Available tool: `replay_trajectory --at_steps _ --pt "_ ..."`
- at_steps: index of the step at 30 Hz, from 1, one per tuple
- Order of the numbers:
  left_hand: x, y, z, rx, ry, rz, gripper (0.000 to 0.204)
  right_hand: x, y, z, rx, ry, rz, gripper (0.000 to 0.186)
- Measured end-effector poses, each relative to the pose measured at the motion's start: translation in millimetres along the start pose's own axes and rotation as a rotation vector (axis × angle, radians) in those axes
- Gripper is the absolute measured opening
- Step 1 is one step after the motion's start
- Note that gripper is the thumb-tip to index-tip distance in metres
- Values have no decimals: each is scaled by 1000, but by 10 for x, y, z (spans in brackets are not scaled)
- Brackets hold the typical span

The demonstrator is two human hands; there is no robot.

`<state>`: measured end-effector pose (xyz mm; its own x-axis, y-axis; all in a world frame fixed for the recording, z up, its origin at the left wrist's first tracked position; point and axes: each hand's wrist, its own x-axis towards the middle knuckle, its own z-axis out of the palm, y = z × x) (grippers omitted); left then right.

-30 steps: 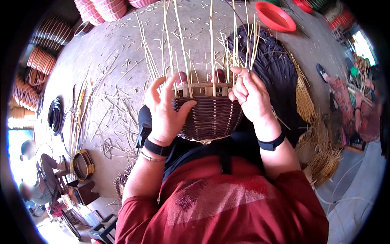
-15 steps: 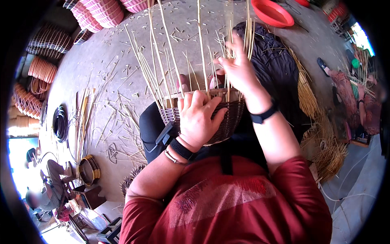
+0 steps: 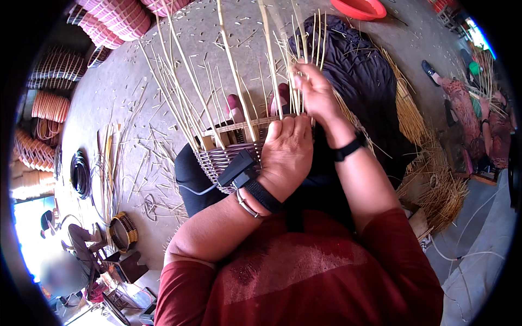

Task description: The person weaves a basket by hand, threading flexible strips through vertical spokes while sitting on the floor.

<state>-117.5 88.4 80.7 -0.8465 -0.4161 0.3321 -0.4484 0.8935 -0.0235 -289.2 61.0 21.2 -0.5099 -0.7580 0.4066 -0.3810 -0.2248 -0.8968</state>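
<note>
A half-woven wicker basket rests on my lap, its dark woven wall toward me and a pale wooden band along the rim. Tall pale wicker rods stand up from the rim, spread out like a fan. My left hand is closed over the near right part of the rim, its fingertips hidden inside. Just beyond it, to the right, my right hand has its fingers curled in around a wicker rod among the right-hand uprights. Some of those rods look smeared by motion.
Dark cloth lies on the right over bundled straw. A red basin stands at the far right. Stacked pink baskets are at the far left. Cut scraps litter the floor. Other people sit at both sides.
My left hand has slid right along the rim. My right hand has gone from spread fingers to curled around a rod. The basket has turned and shifted left in view.
</note>
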Motion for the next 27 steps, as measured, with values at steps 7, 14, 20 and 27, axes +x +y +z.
replay_trajectory --at_steps 7,14,20,27 --pt "47 23 86 -22 -35 -10 17 -219 -377 -270 678 206 565 68" --pt "-97 -653 -221 -403 117 -132 22 -340 -912 -422 919 12 432 34" --pt "-1030 -1591 78 -1184 144 -609 14 -254 -1539 421 659 -497 254 30" --pt "-1178 -1586 452 -769 231 -388 11 -512 -695 443 755 -249 554 28"
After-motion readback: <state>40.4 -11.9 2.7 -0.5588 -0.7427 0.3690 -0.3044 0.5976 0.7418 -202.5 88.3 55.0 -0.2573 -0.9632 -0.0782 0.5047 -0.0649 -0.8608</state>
